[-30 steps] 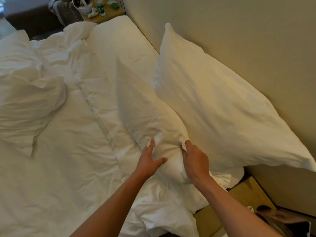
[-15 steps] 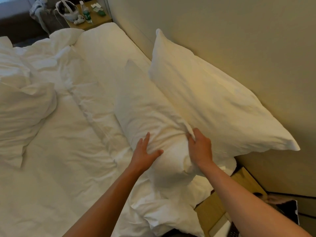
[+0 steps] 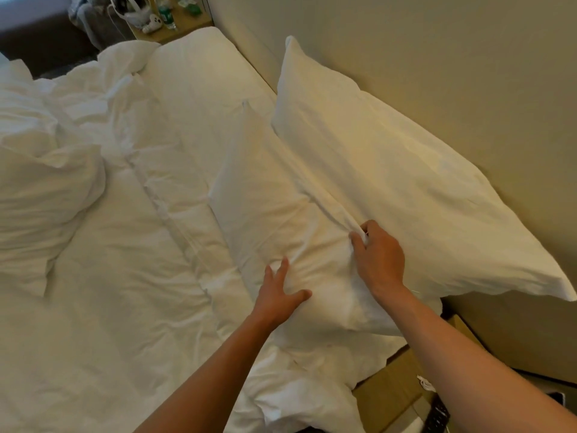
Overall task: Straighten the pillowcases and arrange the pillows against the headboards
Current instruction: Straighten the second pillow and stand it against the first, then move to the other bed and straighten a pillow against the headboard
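A large white pillow [image 3: 390, 182] leans upright against the beige headboard [image 3: 437, 64] on the right. In front of it a second white pillow [image 3: 274, 198] lies on the bed, its long edge touching the first. My right hand [image 3: 379, 260] pinches a fold of this front pillow's case along its upper edge, fingers closed on the cloth. My left hand [image 3: 279, 295] rests flat on the pillow's near end, fingers spread, pressing the fabric down. A third, crumpled pillow [image 3: 40, 195] lies far left on the bed.
A rumpled white duvet [image 3: 118, 292] covers the bed. A wooden nightstand [image 3: 393, 398] with a remote and cable sits at the lower right. At the far top, another nightstand [image 3: 162, 29] holds bottles and small items beside a dark seat.
My right hand has slid up along the front pillow's edge and closed on its case. The front pillow has settled lower and flatter, and my left hand has stayed on its near end.
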`<state>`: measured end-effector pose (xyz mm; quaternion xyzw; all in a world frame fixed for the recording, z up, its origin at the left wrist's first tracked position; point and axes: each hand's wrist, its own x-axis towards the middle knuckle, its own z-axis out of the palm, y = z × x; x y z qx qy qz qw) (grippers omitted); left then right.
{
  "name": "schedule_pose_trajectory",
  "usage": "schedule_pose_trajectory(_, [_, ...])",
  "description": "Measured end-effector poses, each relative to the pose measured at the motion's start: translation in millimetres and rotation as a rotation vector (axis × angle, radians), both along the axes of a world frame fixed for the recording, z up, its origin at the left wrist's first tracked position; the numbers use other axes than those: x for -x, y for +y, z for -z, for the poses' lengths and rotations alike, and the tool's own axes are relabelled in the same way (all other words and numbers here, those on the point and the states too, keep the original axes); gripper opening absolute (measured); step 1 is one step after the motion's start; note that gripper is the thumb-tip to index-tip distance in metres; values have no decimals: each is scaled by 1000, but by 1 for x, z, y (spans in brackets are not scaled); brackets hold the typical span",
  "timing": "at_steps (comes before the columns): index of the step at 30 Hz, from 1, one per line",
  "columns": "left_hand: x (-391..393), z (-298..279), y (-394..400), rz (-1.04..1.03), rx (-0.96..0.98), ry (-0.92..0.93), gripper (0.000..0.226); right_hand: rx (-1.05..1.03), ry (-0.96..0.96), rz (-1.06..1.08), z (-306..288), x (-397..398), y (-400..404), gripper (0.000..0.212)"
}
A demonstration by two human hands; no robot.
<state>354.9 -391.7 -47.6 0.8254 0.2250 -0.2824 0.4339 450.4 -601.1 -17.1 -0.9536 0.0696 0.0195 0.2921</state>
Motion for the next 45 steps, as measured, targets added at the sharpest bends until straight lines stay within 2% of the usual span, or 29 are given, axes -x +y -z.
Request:
schedule_pose_trajectory(2, [3,-7,-2,-40,25,22,99,43,16,-14,-7,-1,-5,11])
schedule_pose_trajectory(5, [11,-21,5,-115,88,29,83,159,28,-134,-20,10,-5,47])
schedule_pose_trajectory(7, [20,-36,16,-194,139,18,71,199,-2,-239,-31,23,1,56])
schedule_pose_trajectory(10, [45,-61,43,-333,177,-28,59,105,71,-373,-41,49,16,53])
schedule_pose_trajectory(14, [107,-92,90,-533,178,-94,46,-26,260,-537,-50,97,51,30])
schedule_pose_trajectory(20, [276,-128,151,-842,182,-195,36,-82,419,-798,-64,222,140,8])
schedule_pose_trajectory(25, [470,-136,173,-1142,103,-245,32,-99,466,-1096,-79,377,244,10])
schedule_pose_trajectory(31, [706,-132,158,-1550,68,-280,25,-126,534,-1466,-105,583,368,13])
schedule_pose_trajectory(34, [800,-130,145,-1769,37,-252,16,-136,562,-1643,-117,677,417,16])
schedule_pose_trajectory(40, [907,-129,139,-2108,79,-197,22,-51,587,-1876,-117,796,477,17])
schedule_pose_trajectory(45, [953,-126,197,-2203,121,-270,24,57,593,-1916,-95,838,519,17])
